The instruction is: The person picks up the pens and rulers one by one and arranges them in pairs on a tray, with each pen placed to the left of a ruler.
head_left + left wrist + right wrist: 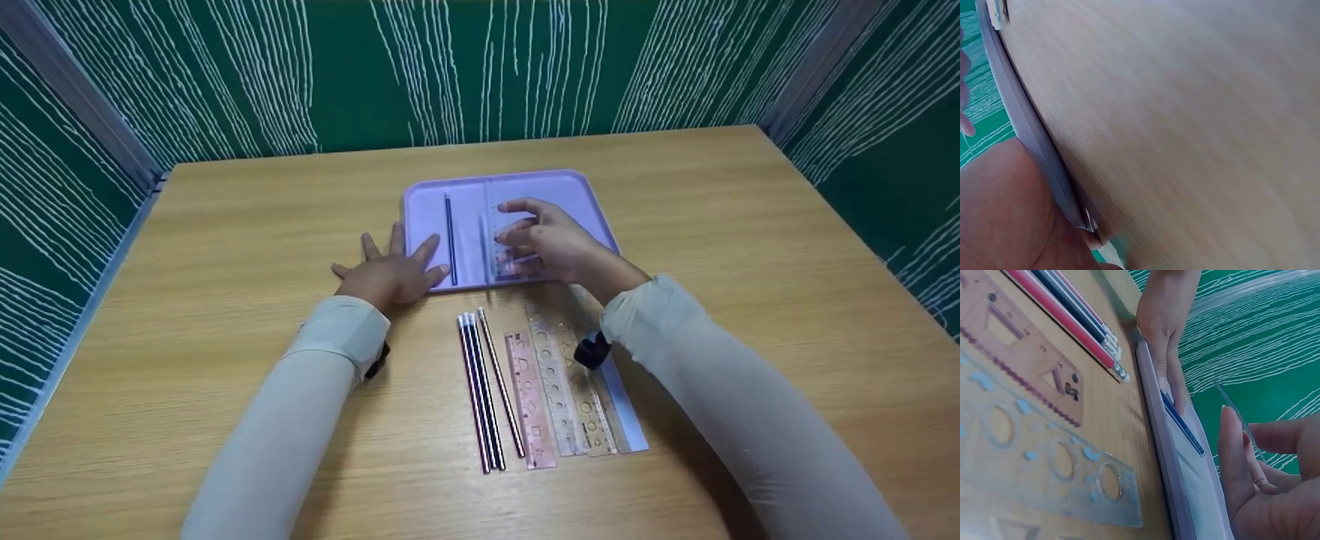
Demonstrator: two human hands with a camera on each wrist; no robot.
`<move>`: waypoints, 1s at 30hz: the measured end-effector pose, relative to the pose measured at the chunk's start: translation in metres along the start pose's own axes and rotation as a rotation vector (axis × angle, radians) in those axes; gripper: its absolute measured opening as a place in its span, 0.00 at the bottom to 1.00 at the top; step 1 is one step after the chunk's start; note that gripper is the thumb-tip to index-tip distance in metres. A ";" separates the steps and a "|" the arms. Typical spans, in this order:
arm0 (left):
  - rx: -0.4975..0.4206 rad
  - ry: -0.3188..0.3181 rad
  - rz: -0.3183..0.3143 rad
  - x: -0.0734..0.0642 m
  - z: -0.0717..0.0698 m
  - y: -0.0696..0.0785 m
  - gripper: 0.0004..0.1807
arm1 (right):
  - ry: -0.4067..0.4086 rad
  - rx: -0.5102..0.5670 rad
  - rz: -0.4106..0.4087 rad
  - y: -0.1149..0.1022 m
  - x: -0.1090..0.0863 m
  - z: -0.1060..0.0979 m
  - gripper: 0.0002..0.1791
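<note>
My right hand (551, 244) pinches a clear ruler (496, 240) between thumb and fingers, over the right part of a lilac tray (592, 202). From the right wrist view, the ruler (1235, 410) shows nearly edge-on, raised above the tray wall (1157, 433). With fingers spread, my left hand (390, 276) rests at the tray's near left corner. Close to its thumb, a dark blue pencil (451, 240) lies lengthwise in the tray's left part. Only part of the left palm (1005, 208) shows in the left wrist view, beside the tray's edge (1033, 118).
Several striped pencils (480, 397) with white ends lie on the wooden table (247, 225), near side of the tray. To their right are a pink ruler (529, 405), a clear ruler (556, 382), a yellowish ruler (591, 416) and a pale blue strip (626, 412). Green walls (345, 75) surround the table.
</note>
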State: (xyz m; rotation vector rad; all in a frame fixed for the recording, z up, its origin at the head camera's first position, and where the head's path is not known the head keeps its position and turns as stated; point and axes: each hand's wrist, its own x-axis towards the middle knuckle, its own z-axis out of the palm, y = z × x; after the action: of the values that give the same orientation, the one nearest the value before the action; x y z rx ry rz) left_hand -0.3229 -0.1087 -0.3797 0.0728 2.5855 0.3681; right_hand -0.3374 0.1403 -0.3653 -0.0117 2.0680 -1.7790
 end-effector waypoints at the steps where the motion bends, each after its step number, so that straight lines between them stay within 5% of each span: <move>1: -0.001 -0.001 0.001 0.000 0.000 0.000 0.38 | 0.004 -0.001 0.004 0.000 0.002 0.001 0.32; 13: 0.008 -0.002 0.008 0.000 0.002 -0.001 0.38 | 0.031 -0.019 0.007 0.000 0.028 0.017 0.34; 30: 0.017 0.011 0.003 -0.001 0.001 0.000 0.40 | 0.158 -0.346 0.051 -0.003 0.041 0.041 0.37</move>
State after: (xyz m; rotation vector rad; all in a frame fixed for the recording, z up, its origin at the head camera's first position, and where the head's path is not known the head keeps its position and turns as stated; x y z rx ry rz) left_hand -0.3218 -0.1088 -0.3799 0.0804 2.6002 0.3490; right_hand -0.3634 0.0902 -0.3789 0.0838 2.4423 -1.4124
